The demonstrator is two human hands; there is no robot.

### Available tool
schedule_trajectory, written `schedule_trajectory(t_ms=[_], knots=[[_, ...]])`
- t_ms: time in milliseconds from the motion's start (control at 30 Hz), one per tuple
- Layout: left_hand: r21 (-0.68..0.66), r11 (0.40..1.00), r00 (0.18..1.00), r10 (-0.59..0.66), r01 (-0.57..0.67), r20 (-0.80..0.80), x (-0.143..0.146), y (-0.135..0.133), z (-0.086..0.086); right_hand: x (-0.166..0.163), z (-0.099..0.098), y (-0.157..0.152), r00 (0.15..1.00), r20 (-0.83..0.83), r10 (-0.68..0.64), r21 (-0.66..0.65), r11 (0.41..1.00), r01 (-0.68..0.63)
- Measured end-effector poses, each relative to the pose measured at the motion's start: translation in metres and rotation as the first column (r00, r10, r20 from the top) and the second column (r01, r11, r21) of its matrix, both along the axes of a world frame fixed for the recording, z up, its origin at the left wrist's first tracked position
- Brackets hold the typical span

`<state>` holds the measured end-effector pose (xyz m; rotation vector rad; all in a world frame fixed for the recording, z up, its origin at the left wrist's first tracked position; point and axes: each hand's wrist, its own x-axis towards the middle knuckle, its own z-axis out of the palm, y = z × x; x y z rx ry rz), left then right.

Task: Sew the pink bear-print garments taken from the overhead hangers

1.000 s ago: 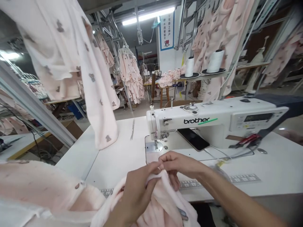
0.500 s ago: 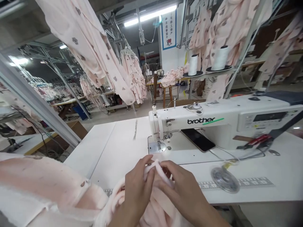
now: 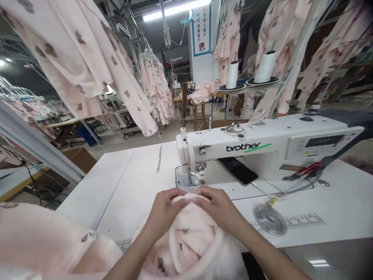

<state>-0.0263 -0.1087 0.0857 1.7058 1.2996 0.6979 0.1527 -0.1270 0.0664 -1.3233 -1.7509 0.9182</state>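
Head view: L hand [image 3: 166,205] & R hand [image 3: 216,205] both pinch far edge of pink garment [image 3: 194,227], thumbs & fingers closed on cloth, tips close together. Garment at nr edge of white tabletop [image 3: 134,184], nr side of sewing mach. [image 3: 247,146]. Phone [image 3: 237,170] under mach. arm. Clear disc [image 3: 270,219] overlaps ruler [image 3: 305,219], nr right. 2nd pink pc. [image 3: 43,237] nr left.

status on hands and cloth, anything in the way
Left hand, right hand both gripping pale pink printed fabric. Held edge near white sewing machine. Transparent round disc right, not blocking.
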Motion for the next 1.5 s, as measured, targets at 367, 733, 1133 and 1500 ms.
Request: schedule_trajectory(t_ms=[367, 733, 1133, 1500], knots=[[0.103, 0.994, 0.936, 0.007, 0.031, -0.353, 0.017, 0.079, -0.059, 0.000, -0.047, 0.089, 0.919, 0.375, -0.123, -0.156, 0.969, 0.194], [0.066, 0.997, 0.908, 0.072, -0.049, -0.414, 0.033, 0.098, -0.060, 0.004, -0.041, 0.094, 0.873, 0.452, -0.185, -0.160, 0.946, 0.283], [0.102, 0.995, 0.914, 0.046, -0.005, -0.404, 0.031, 0.100, -0.062, 0.002, -0.050, 0.095, 0.855, 0.453, -0.254, -0.056, 0.949, 0.311], [0.125, 0.992, 0.906, 0.066, -0.015, -0.418, 0.032, 0.103, -0.067, 0.002, -0.054, 0.094, 0.828, 0.503, -0.246, -0.004, 0.958, 0.287]])
